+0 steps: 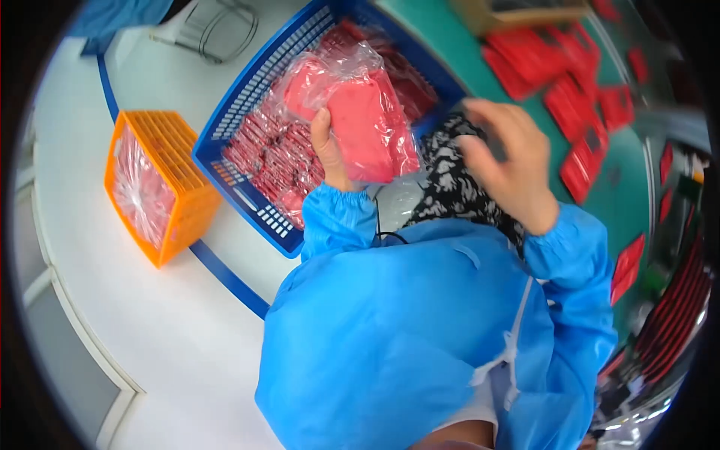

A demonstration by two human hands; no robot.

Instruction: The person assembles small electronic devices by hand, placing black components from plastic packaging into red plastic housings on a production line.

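The bag (367, 124) partly hides the left hand (331, 156); the right hand (514, 154) is blurred; the top edge crops the basket (259, 64).

Left hand (331, 155) grips, right hand (516, 156) curves loosely.

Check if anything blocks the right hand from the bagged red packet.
Nothing visible does: between the right hand and the bagged red packet, held in the left hand, is an open gap with patterned fabric below.

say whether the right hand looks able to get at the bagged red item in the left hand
Likely yes: the right hand looks empty and open, and nothing visible stands between it and the bagged red item, which the left hand holds.
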